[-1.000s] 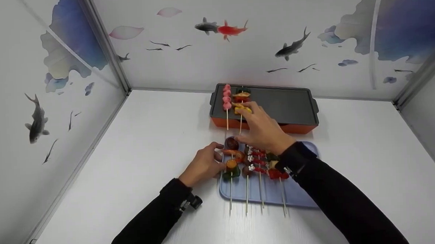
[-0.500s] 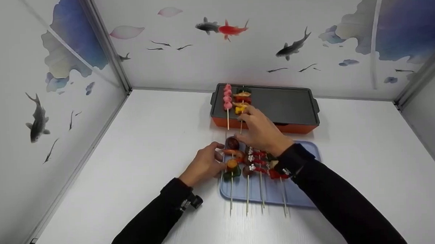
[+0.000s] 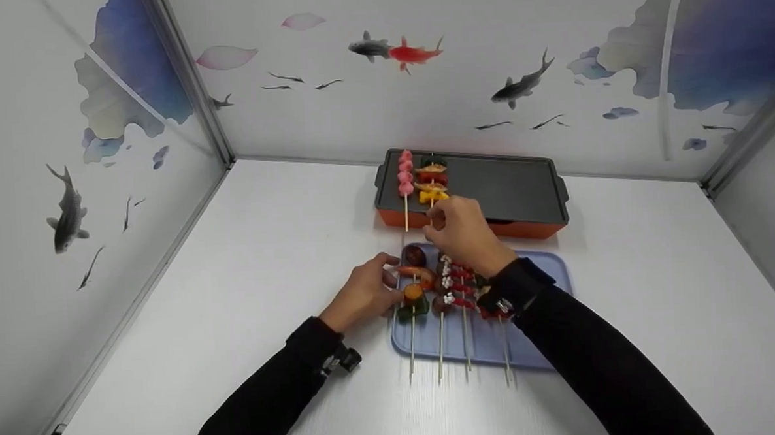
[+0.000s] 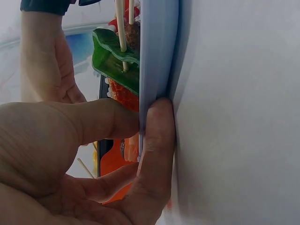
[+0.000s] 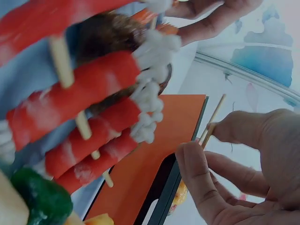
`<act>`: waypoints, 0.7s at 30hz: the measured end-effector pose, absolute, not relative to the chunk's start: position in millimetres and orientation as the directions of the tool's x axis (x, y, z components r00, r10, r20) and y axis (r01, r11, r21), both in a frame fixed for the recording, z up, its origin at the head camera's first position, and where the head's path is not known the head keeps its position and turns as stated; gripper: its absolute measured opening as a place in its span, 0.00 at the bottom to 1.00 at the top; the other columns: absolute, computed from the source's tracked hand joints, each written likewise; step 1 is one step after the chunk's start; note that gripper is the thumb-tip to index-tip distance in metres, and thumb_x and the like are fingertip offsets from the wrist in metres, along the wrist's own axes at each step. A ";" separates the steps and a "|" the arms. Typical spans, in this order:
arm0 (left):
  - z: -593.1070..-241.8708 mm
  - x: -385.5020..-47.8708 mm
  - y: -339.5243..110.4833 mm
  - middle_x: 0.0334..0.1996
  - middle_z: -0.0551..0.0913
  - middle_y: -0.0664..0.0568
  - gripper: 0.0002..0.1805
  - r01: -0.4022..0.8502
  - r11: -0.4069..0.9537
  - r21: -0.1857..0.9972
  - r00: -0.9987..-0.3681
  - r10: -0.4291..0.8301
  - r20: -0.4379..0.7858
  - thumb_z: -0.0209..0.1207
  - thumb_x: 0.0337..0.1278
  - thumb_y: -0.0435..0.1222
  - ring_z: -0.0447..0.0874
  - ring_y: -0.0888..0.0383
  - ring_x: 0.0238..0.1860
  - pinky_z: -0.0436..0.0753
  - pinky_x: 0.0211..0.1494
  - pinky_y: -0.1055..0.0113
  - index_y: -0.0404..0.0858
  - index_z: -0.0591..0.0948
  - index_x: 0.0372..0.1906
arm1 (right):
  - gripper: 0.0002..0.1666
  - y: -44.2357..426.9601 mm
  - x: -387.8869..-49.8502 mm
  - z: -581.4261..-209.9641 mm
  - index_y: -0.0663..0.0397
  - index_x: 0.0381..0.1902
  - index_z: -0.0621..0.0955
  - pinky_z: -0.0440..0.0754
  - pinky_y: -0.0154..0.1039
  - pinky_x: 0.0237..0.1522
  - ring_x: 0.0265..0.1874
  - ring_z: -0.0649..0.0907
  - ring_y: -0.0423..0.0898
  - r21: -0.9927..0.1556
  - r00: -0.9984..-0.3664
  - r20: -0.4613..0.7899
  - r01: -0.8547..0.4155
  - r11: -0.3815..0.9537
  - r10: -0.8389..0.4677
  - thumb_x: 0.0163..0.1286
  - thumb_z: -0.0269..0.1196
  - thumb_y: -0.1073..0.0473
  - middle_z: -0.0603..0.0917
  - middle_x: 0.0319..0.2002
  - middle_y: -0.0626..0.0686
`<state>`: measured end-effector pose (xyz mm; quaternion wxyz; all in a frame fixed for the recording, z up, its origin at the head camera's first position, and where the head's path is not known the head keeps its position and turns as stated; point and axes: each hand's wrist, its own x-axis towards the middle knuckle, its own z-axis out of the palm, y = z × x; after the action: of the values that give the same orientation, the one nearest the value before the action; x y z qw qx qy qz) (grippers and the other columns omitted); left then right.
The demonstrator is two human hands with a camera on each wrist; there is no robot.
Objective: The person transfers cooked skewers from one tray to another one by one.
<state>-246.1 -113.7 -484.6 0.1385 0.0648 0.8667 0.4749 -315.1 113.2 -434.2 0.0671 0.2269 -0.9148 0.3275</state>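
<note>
Fingers (image 5: pixel 191 157) of the right hand (image 3: pixel 465 235) are drawn together, thumb against forefinger, in a close pinch on the bare stick (image 5: pixel 216 111) of a vegetable skewer (image 3: pixel 433 177). Its yellow, red and green pieces lie just beyond that pinch, over the dark plate of the grill (image 3: pixel 504 186); whether every piece sits flat on it is hard to tell. A pink skewer (image 3: pixel 405 174) lies on the plate just left of these fingers, roughly parallel, and bare plate spreads to their right. Nearer the person than the pinch is the blue tray (image 3: pixel 426 344), standing on the white surface (image 3: pixel 283 228). The left hand (image 3: pixel 361 294) grips the tray's left edge, its thumb over the rim and a finger against the outer side, low by the surface. Immediately right of the left fingers is a shrimp skewer (image 3: pixel 414 295), with a red-and-white skewer (image 3: pixel 462 289) farther right among others. The step in hand appears to be setting the vegetable skewer in line beside the pink one, and it looks nearly placed. A sound next move calls for easing the pinch without rolling the stick, then lifting the right fingers clear, while the left ones steady the tray.
</note>
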 end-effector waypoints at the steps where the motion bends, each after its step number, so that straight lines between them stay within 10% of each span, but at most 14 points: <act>1: -484.4 -246.2 -113.6 0.48 0.86 0.44 0.37 -0.019 0.541 0.841 -0.954 0.243 -0.178 0.69 0.69 0.27 0.88 0.57 0.32 0.89 0.33 0.68 0.33 0.76 0.82 | 0.15 113.3 -314.7 -433.3 0.67 0.58 0.92 0.90 0.53 0.54 0.45 0.88 0.58 -0.589 -0.900 0.250 -0.434 0.682 -0.357 0.83 0.73 0.61 0.92 0.48 0.65; 7: -483.5 -246.3 -114.4 0.49 0.87 0.43 0.37 -0.015 0.542 0.840 -0.954 0.244 -0.175 0.69 0.69 0.28 0.89 0.57 0.32 0.89 0.34 0.68 0.33 0.76 0.82 | 0.19 115.4 -313.5 -428.6 0.69 0.65 0.89 0.96 0.58 0.61 0.52 0.94 0.60 -0.673 -0.940 0.166 -0.329 0.663 -0.297 0.84 0.71 0.62 0.94 0.55 0.67; 21: -484.2 -245.4 -114.3 0.46 0.87 0.44 0.36 0.002 0.531 0.847 -0.955 0.252 -0.156 0.71 0.69 0.27 0.88 0.58 0.30 0.88 0.32 0.69 0.33 0.77 0.80 | 0.24 124.7 -319.3 -418.8 0.69 0.69 0.86 0.89 0.42 0.43 0.45 0.96 0.62 -0.744 -0.979 0.063 -0.176 0.645 -0.195 0.81 0.70 0.63 0.97 0.45 0.64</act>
<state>-245.4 -114.3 -484.2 0.1304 0.0732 0.8651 0.4787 -319.3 124.7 -418.8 -0.0117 0.1023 -0.9067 0.4090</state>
